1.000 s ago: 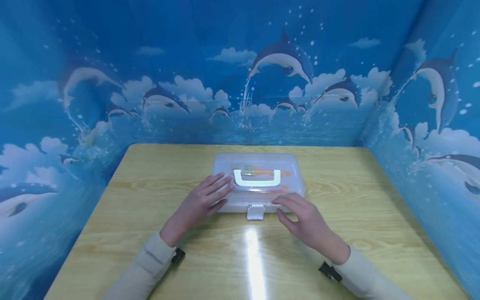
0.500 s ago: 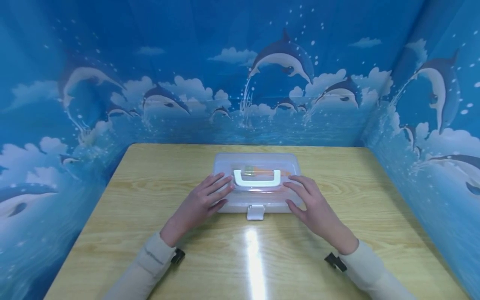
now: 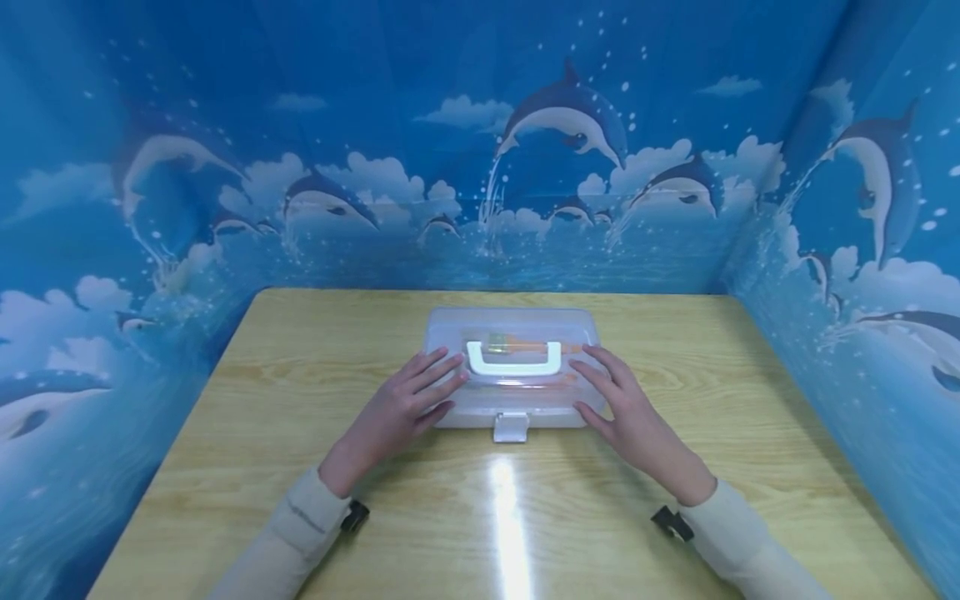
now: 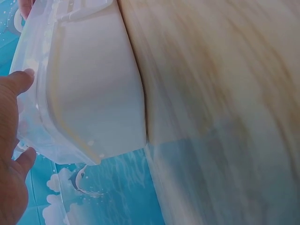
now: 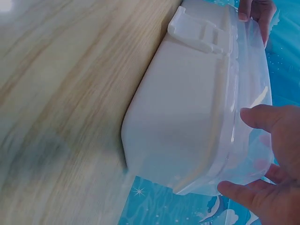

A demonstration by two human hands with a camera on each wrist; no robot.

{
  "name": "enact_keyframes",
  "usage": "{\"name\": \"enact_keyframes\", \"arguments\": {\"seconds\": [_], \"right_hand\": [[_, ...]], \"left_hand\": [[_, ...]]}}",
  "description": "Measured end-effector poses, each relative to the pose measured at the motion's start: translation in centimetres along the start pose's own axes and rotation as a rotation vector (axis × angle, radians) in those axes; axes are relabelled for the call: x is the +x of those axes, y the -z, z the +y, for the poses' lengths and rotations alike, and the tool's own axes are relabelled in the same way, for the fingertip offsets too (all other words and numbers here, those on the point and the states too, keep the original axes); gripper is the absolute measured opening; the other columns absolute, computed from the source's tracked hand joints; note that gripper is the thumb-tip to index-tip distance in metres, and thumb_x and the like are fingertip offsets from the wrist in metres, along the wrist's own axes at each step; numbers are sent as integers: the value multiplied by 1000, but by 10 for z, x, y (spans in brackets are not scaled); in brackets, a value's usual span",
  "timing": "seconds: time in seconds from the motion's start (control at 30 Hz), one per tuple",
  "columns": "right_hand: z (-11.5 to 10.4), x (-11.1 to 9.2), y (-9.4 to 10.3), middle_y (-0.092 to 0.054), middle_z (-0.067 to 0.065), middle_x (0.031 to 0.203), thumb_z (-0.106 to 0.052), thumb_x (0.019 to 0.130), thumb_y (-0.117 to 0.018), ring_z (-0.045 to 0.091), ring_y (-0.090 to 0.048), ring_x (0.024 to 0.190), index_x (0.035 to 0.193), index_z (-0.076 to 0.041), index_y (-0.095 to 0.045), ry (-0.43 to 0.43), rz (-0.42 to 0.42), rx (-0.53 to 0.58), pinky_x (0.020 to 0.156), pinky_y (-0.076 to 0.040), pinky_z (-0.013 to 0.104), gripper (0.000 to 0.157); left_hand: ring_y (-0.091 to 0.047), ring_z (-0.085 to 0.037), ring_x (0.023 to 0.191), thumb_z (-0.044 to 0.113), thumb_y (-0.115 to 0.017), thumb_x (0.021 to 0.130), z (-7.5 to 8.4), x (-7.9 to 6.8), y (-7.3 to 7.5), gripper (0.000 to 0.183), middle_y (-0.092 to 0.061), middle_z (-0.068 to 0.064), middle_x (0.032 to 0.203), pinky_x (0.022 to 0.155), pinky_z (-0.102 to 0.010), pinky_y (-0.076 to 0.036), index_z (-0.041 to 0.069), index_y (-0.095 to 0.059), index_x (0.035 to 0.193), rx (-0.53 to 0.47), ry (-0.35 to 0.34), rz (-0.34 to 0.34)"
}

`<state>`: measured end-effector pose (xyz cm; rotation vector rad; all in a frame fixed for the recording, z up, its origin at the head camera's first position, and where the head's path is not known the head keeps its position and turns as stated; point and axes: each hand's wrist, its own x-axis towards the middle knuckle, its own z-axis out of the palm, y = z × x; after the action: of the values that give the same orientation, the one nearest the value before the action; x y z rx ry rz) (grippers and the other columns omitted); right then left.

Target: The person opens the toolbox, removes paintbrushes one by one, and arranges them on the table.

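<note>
In the head view a plastic storage box (image 3: pixel 517 398) with a clear lid (image 3: pixel 510 318) sits on the table. Its white carry handle (image 3: pixel 514 367) lies flat on top, and the front latch (image 3: pixel 511 427) sticks outward. Through the lid shows a flat paintbrush (image 3: pixel 517 342) with an orange handle. My left hand (image 3: pixel 397 404) rests on the lid's left end, fingers spread. At the opposite end my right hand (image 3: pixel 633 412) touches the lid, its thumb (image 5: pixel 262 117) at the front side and other fingers around the corner, as the right wrist view shows.
The wood-grain table (image 3: pixel 337 333) reaches back to a blue curtain (image 3: pixel 450 100) printed with dolphins, which also hangs along both sides. A bright light reflection (image 3: pixel 510 525) crosses the tabletop in front of the box.
My right hand has shifted from near the latch, rightward and back, to the lid's right end. The left hand and the box have stayed in place.
</note>
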<state>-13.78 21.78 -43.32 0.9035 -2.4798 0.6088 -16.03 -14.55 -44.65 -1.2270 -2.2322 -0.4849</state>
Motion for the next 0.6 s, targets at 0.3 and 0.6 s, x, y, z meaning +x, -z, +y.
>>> {"name": "enact_keyframes", "arguments": {"seconds": [0.3,0.6], "right_hand": [[7,-3,-2,-44,22,151,-1,78,-86,45,-40,142,145,-6,-53,10,-19,2,110,-45,58,75],[17,-7,-6,-44,18,154,-1,77,-86,43,-39,144,148,-8,-51,69,-9,3,120,-36,48,79]], "left_hand": [[-48,-35,141,11,-83,84,3,0,2,63,-55,-12,150,114,-56,-44,9,-60,143,-14,42,-33],[-48,-36,141,9,-84,82,3,-2,0,66,-54,-13,151,113,-55,-44,8,-58,144,-23,40,-24]]}}
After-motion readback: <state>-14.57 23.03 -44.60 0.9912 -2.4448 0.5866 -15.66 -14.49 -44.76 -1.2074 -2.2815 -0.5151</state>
